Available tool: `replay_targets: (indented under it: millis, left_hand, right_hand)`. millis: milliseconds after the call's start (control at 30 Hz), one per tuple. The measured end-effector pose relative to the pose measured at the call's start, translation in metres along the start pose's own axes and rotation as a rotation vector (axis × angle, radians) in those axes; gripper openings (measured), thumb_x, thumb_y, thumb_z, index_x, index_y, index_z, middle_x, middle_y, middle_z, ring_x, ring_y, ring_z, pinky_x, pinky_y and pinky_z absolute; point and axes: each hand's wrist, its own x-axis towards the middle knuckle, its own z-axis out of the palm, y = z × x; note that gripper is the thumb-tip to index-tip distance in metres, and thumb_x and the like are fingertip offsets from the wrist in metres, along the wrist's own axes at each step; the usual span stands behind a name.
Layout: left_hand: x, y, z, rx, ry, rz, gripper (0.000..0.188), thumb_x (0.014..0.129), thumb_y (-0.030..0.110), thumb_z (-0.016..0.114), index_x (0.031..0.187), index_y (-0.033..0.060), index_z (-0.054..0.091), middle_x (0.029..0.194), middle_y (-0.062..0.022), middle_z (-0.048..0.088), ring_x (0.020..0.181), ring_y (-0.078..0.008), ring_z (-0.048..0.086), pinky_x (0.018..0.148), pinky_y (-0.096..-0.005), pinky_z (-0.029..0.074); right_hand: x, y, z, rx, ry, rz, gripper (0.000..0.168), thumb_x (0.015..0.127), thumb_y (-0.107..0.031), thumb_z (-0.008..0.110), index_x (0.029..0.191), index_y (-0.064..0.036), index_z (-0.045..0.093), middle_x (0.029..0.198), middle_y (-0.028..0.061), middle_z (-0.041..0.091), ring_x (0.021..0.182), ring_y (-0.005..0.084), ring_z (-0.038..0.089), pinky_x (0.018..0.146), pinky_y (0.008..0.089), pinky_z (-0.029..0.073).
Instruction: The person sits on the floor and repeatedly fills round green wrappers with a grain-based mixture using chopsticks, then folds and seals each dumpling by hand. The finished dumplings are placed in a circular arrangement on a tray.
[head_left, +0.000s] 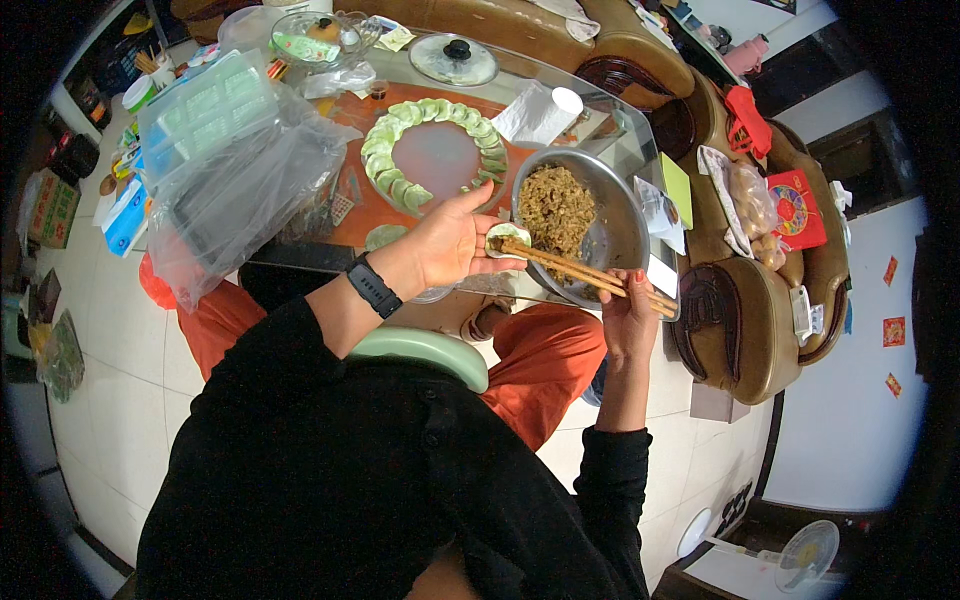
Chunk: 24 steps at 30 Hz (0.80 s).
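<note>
On the fingers of my left hand (442, 244) lies a pale green round dumpling wrapper (498, 232) with a little brown filling on it. My right hand (631, 311) grips a pair of wooden chopsticks (574, 268), whose tips touch the filling in the wrapper. Just beyond, a steel bowl (626, 217) holds a heap of brown minced filling (556, 206), and the chopsticks cross over its near side. Left of the bowl, a round plate (436, 154) carries a ring of overlapping green wrappers (382, 142) around its rim.
A glass-topped table (637, 127) stands before me. Clear plastic bags (247, 195) and a pale green compartment tray (214, 101) cover its left side. Farther back are a glass lid (454, 61) and a paper roll (566, 105). A brown leather sofa (742, 322) borders the right.
</note>
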Motion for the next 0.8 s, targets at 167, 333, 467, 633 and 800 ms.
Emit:
replay_targets:
  millis: [167, 333, 467, 633, 800]
  left_hand:
    - [0.000, -0.002, -0.003, -0.008, -0.008, -0.012, 0.079, 0.093, 0.060, 0.039, 0.125, -0.0126, 0.047, 0.115, -0.0235, 0.060, 0.107, -0.0362, 0.061, 0.087, -0.0356, 0.054]
    - [-0.004, -0.001, -0.012, 0.041, -0.085, 0.067, 0.059, 0.095, 0.039, 0.049, 0.127, -0.0111, 0.046, 0.117, -0.0194, 0.060, 0.107, -0.0322, 0.061, 0.089, -0.0336, 0.053]
    - [-0.007, -0.008, -0.008, 0.336, -0.116, 0.216, 0.044, 0.092, 0.013, 0.057, 0.130, -0.0058, 0.046, 0.118, -0.0142, 0.059, 0.106, -0.0234, 0.062, 0.088, -0.0295, 0.052]
    - [-0.010, -0.007, 0.009, 0.460, -0.062, 0.252, 0.041, 0.090, 0.007, 0.058, 0.130, -0.0001, 0.050, 0.112, -0.0067, 0.062, 0.096, -0.0128, 0.063, 0.078, -0.0237, 0.051]
    - [-0.009, -0.010, 0.007, 0.329, -0.048, 0.266, 0.036, 0.089, 0.006, 0.059, 0.125, 0.0013, 0.055, 0.106, -0.0043, 0.063, 0.083, -0.0088, 0.059, 0.072, -0.0222, 0.048]
  right_hand:
    - [0.003, 0.007, -0.003, 0.042, 0.025, 0.054, 0.017, 0.096, -0.022, 0.055, 0.094, -0.006, 0.056, 0.090, 0.0061, 0.062, 0.088, 0.0178, 0.061, 0.070, 0.0280, 0.054]
    - [0.011, -0.001, -0.008, -0.002, 0.157, -0.177, 0.024, 0.096, -0.025, 0.056, 0.096, -0.002, 0.059, 0.089, 0.0074, 0.062, 0.082, 0.0191, 0.062, 0.069, 0.0283, 0.054]
    - [0.013, 0.014, 0.001, -1.113, 0.050, -0.566, 0.013, 0.088, -0.012, 0.066, 0.085, 0.000, 0.065, 0.080, 0.0072, 0.062, 0.075, 0.0199, 0.061, 0.067, 0.0314, 0.048]
    - [0.005, 0.025, 0.044, -1.421, -0.366, -0.561, 0.012, 0.077, 0.001, 0.065, 0.089, -0.002, 0.066, 0.082, 0.0156, 0.060, 0.078, 0.0343, 0.060, 0.069, 0.0399, 0.049]
    - [0.007, 0.016, 0.056, -1.329, -0.468, -0.548, 0.022, 0.076, 0.007, 0.061, 0.094, -0.001, 0.067, 0.088, 0.0169, 0.062, 0.085, 0.0322, 0.062, 0.075, 0.0366, 0.050]
